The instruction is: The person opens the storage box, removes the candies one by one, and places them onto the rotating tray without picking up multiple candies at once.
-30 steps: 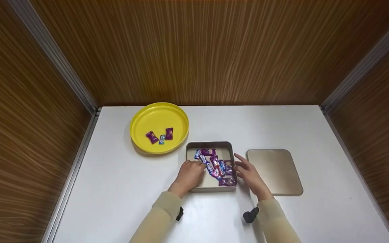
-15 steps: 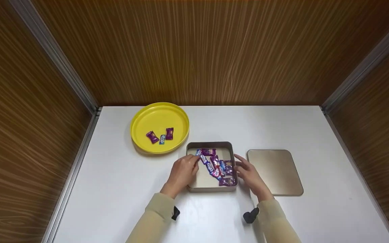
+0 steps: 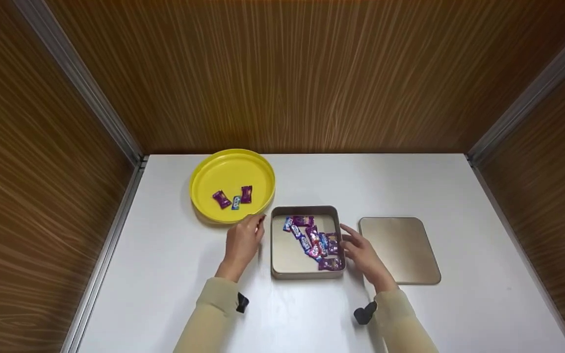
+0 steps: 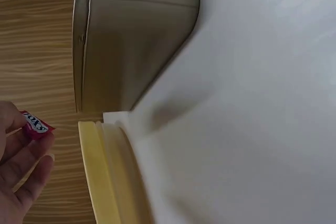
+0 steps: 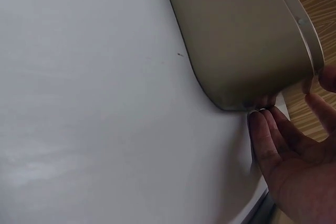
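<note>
My left hand [image 3: 242, 241] is raised between the yellow plate and the metal tin, pinching a small candy [image 4: 35, 126] in a red wrapper between thumb and fingers, as the left wrist view shows. The square tin [image 3: 295, 267] stands without its lid and holds several wrapped candies [image 3: 305, 242] in purple, blue and red, mostly toward its right side. Against the tin's right wall rest the fingertips of my right hand [image 3: 365, 255], its fingers extended and holding nothing. In the right wrist view the fingers [image 5: 265, 140] touch the wall low near the corner.
A round yellow plate [image 3: 233, 169] at the back left bears two purple candies [image 3: 246, 194] and one small blue-green candy [image 3: 236, 202]. Right of the tin lies its flat lid [image 3: 400, 252]. Wood-grain panels [image 3: 282, 73] enclose the white table [image 3: 165, 294].
My left hand has lifted out of the tin with the red candy and moved left toward the yellow plate. The right hand and the tin have stayed in place.
</note>
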Motion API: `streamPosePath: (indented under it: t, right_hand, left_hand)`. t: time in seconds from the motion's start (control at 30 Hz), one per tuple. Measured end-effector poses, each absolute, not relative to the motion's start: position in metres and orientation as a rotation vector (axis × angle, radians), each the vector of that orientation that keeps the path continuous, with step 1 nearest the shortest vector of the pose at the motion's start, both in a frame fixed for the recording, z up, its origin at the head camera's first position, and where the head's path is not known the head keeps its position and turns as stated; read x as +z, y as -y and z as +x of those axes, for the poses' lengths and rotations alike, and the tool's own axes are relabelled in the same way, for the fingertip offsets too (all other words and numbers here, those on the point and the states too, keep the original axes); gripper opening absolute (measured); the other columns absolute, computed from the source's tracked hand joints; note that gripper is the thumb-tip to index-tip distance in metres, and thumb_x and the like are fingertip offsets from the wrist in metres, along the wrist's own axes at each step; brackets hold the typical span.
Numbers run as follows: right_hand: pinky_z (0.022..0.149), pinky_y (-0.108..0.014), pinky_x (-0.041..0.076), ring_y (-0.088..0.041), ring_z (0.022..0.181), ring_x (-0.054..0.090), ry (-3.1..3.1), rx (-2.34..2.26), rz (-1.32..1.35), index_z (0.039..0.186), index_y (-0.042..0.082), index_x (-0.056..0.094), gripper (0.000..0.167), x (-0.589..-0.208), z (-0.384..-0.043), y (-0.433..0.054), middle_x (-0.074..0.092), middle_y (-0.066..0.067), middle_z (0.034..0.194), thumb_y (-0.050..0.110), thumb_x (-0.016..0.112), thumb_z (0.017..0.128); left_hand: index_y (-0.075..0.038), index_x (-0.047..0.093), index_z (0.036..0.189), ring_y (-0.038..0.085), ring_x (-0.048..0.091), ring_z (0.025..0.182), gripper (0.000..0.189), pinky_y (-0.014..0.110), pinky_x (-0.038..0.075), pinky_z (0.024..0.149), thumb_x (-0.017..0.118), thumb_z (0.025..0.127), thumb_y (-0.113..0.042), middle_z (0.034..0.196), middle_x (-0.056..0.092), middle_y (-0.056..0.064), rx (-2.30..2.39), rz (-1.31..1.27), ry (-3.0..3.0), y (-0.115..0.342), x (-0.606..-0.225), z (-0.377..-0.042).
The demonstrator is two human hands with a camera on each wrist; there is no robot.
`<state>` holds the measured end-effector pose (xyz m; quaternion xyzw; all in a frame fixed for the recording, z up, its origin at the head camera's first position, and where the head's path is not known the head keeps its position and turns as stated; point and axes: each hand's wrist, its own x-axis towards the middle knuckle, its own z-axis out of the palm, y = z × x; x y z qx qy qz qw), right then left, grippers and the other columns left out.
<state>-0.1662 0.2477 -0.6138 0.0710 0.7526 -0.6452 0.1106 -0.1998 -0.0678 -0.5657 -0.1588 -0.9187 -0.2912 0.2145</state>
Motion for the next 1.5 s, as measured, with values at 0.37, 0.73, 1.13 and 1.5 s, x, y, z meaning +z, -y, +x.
streamPosePath:
  t: [0.37,0.73,1.13,1.5]
  right_hand:
    - [0.106,-0.054,0.038,-0.043,0.128,0.047,-2.182,-1.88,0.164,0.152,0.007,0.034,0.057,-0.606,-0.165,-0.247,0.041,-0.029,0.145,0.007,0.051,0.098]
    - [0.104,-0.052,0.04,-0.044,0.128,0.047,-2.178,-1.854,0.158,0.152,0.004,0.032,0.057,-0.584,-0.159,-0.241,0.04,-0.031,0.145,0.004,0.049,0.098]
    - [0.106,-0.05,0.039,-0.038,0.126,0.05,-2.163,-1.877,0.182,0.153,0.013,0.035,0.058,-0.612,-0.167,-0.247,0.043,-0.024,0.145,0.009,0.049,0.097]
    - [0.107,-0.051,0.037,-0.037,0.129,0.048,-2.171,-1.868,0.191,0.152,0.016,0.037,0.056,-0.611,-0.164,-0.25,0.039,-0.023,0.148,0.011,0.051,0.098]
  left_hand:
    - [-0.002,0.072,0.102,0.032,0.068,0.083,0.014,0.045,0.054,0.071,0.07,0.087,-0.002,0.094,0.071,0.013,-0.688,-0.228,2.592,0.108,-0.573,-0.228]
    - [-0.002,0.073,0.108,0.033,0.063,0.093,0.018,0.047,0.049,0.085,0.068,0.091,-0.005,0.101,0.067,0.015,-0.713,0.015,2.75,0.126,-0.579,-0.244]
    - [0.003,0.068,0.116,0.034,0.062,0.094,0.022,0.045,0.05,0.083,0.056,0.098,-0.001,0.104,0.067,0.019,-0.686,0.118,2.76,0.131,-0.581,-0.251]
    - [0.003,0.068,0.112,0.035,0.063,0.092,0.028,0.047,0.052,0.075,0.073,0.088,-0.012,0.106,0.065,0.019,-0.725,-0.064,2.721,0.115,-0.573,-0.239]
